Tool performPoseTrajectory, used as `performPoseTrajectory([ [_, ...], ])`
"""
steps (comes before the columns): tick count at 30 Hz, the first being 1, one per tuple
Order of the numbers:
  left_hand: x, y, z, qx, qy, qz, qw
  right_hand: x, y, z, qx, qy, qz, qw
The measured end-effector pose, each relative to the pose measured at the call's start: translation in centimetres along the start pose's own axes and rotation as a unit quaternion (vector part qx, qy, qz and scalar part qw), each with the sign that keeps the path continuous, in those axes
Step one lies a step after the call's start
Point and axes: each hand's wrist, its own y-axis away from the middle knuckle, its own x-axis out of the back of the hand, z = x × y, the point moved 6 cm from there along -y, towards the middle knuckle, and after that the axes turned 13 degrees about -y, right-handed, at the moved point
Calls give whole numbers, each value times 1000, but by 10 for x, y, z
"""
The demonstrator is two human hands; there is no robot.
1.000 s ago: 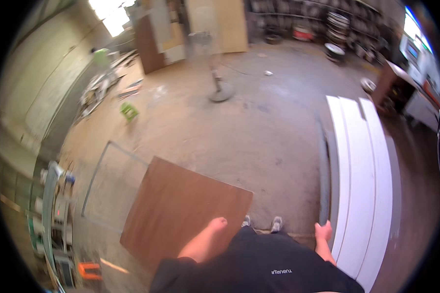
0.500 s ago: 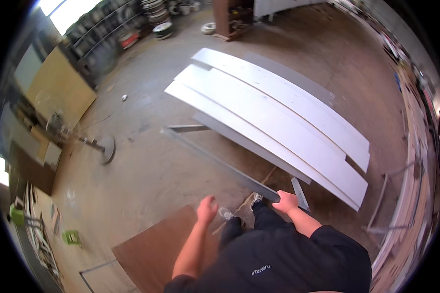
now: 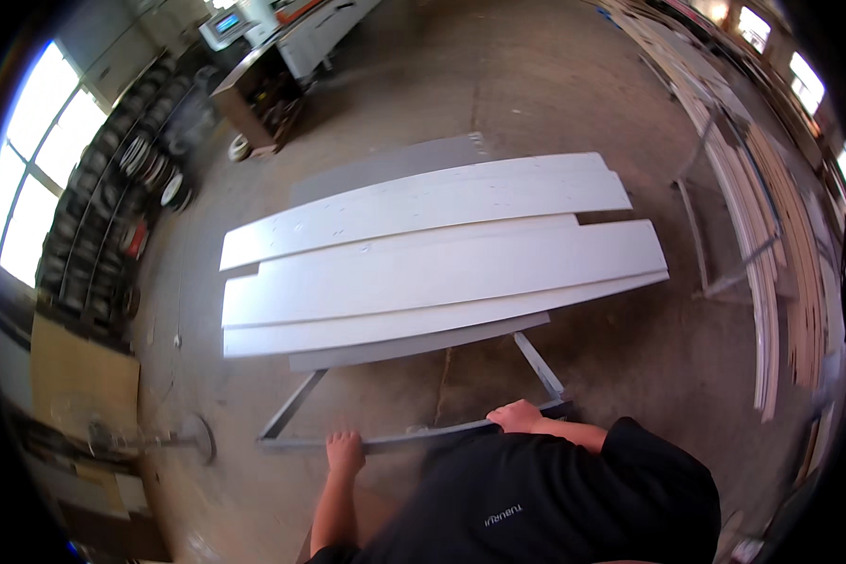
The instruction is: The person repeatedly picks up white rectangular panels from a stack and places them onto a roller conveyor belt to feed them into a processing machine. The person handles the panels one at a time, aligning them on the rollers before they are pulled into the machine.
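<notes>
In front of me is a low metal cart frame with a grey bar (image 3: pixel 421 436) running across its near end. My left hand (image 3: pixel 345 453) is closed over the left part of this bar. Near its right end my right hand (image 3: pixel 515 416) grips the same bar. Two slanting side rails join the bar to the load. Long white panels (image 3: pixel 432 268) lie flat and staggered on the cart, with a narrow gap between the far one and the nearer ones. A grey board (image 3: pixel 423 344) sticks out beneath them; what supports the stack is hidden.
Pedestal fan (image 3: pixel 195 439) stands on the floor at left. Racks of edging rolls (image 3: pixel 89 202) line the left wall. At the far left are a brown cabinet (image 3: pixel 254 99) and a machine (image 3: pixel 334 33). Long boards (image 3: pixel 761 235) and a metal-framed rack (image 3: pixel 700 235) occupy the right.
My left hand, free before, has come onto the bar. My right hand stays on it. The view has turned right, so the cart now lies nearly crosswise before me.
</notes>
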Motion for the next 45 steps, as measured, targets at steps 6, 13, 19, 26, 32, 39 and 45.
performPoseTrajectory([
  [6,64,12,29,-18,-24,-74,997,82,45,-13,73,4,-28,997],
  [13,149,0,97,30,45,-129,990,194,66,27,77,33,-44,995],
  [19,243,-63,163,10,73,-195,978,318,52,84,45,57,-73,995],
  [26,320,-156,229,-37,140,-218,965,454,37,158,32,108,35,993],
  [32,348,-238,264,-89,233,-238,939,569,25,192,-66,84,180,978],
  [39,363,-379,324,-88,332,-294,892,692,-42,258,-55,12,193,980],
  [45,497,-578,421,-62,524,-197,826,813,-135,333,-6,-22,187,982],
])
